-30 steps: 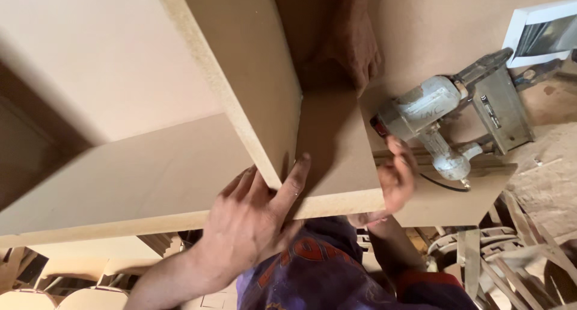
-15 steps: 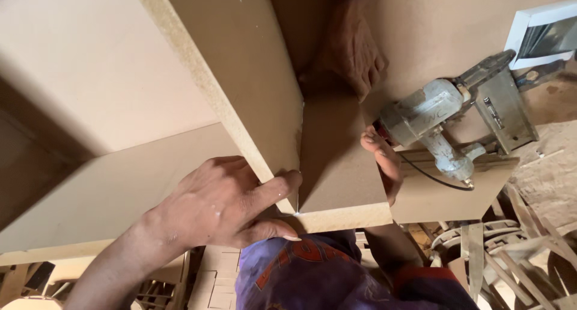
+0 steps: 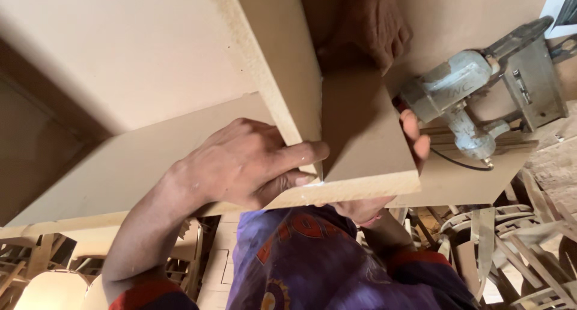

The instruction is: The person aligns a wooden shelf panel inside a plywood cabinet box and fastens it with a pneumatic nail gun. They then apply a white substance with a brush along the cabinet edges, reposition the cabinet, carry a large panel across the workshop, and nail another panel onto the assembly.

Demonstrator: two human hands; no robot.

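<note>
A tan fibreboard panel (image 3: 360,136) lies flat in front of me, and a second fibreboard panel (image 3: 270,57) stands on edge across it. My left hand (image 3: 240,166) is curled around the near end of the upright panel, with thumb and fingers pinching it at the corner joint. My right hand (image 3: 415,139) holds the flat panel from beneath at its near right corner; its fingertips curl up over the right edge. A grey power tool (image 3: 463,97) rests just right of those fingers.
A bare foot (image 3: 375,21) presses on the boards at the top. A lower board (image 3: 469,187) carries the power tool and its cord. Wooden chair parts and offcuts (image 3: 511,232) are piled on the floor at right and lower left.
My left hand went from lying flat with spread fingers to gripping the upright panel's end. My right hand's fingers have shifted up along the flat panel's right edge.
</note>
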